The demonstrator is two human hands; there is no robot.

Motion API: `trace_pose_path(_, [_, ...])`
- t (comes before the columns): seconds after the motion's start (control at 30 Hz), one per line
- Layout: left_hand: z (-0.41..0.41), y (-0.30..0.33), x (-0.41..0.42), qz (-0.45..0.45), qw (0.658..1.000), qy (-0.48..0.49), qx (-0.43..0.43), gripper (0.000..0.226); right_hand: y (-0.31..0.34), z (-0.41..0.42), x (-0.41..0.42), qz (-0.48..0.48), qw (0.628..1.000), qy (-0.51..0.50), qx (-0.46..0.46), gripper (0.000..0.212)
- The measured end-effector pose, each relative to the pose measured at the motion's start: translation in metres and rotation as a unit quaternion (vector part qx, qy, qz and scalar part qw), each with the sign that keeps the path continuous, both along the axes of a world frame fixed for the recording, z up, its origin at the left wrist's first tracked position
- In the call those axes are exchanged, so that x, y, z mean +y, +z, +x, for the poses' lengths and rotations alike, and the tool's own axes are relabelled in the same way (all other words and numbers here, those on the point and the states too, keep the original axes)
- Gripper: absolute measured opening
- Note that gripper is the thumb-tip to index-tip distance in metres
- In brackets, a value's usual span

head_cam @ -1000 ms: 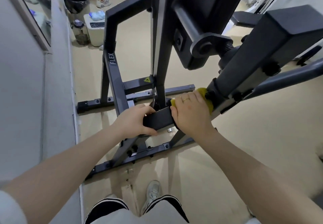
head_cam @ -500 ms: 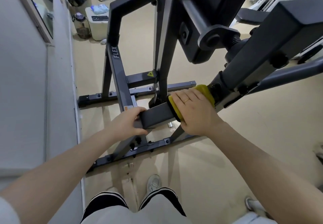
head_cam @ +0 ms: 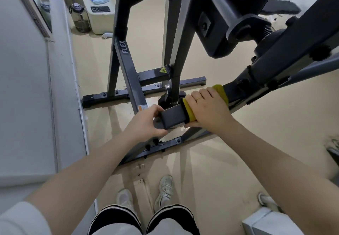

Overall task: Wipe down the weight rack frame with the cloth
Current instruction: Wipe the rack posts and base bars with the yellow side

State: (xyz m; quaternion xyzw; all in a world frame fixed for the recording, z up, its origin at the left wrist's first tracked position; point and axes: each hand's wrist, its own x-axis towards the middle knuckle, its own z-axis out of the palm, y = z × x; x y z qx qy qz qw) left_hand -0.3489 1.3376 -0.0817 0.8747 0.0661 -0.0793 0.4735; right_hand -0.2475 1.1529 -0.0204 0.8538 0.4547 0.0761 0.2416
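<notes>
The dark grey weight rack frame (head_cam: 126, 64) fills the middle of the head view, marked FLEX on one slanted leg. A square bar of the frame (head_cam: 174, 115) juts toward me. My left hand (head_cam: 145, 123) grips the free end of that bar. My right hand (head_cam: 209, 110) is wrapped over the bar just beyond, pressing a yellow cloth (head_cam: 189, 110) around it. The cloth shows at both edges of my hand, and its middle is hidden under my palm.
A grey wall (head_cam: 27, 88) runs close on the left. At the far left stand a water bottle (head_cam: 79, 18) and a white box (head_cam: 100, 16). A thick peg and collar (head_cam: 244, 25) overhang at upper right. My shoes (head_cam: 165, 190) are on the beige floor.
My right hand with the cloth has slid slightly along the bar toward its free end. My left hand has kept its grip on the bar's end. The view has tilted down a little.
</notes>
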Motion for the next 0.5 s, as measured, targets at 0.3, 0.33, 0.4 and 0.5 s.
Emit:
trace_pose_path(0.3, [0.002, -0.006, 0.006, 0.002, 1.000, -0.007, 0.014, 0.070, -0.011, -0.014, 0.028, -0.021, 0.992, 0.092, 0.088, 0.077])
trace_pose_path(0.33, [0.002, -0.005, 0.006, 0.004, 1.000, -0.009, 0.014, 0.066, -0.001, -0.005, 0.018, -0.015, 0.992, 0.085, 0.088, 0.080])
trace_pose_path(0.4, [0.002, -0.003, 0.005, 0.008, 1.000, -0.010, 0.021, 0.061, 0.016, 0.013, -0.009, 0.023, 0.997, 0.044, 0.053, 0.082])
trace_pose_path(0.5, [0.002, -0.005, 0.003, 0.005, 1.000, 0.000, 0.027, 0.059, 0.021, 0.025, -0.031, 0.064, 0.997, -0.029, 0.012, 0.078])
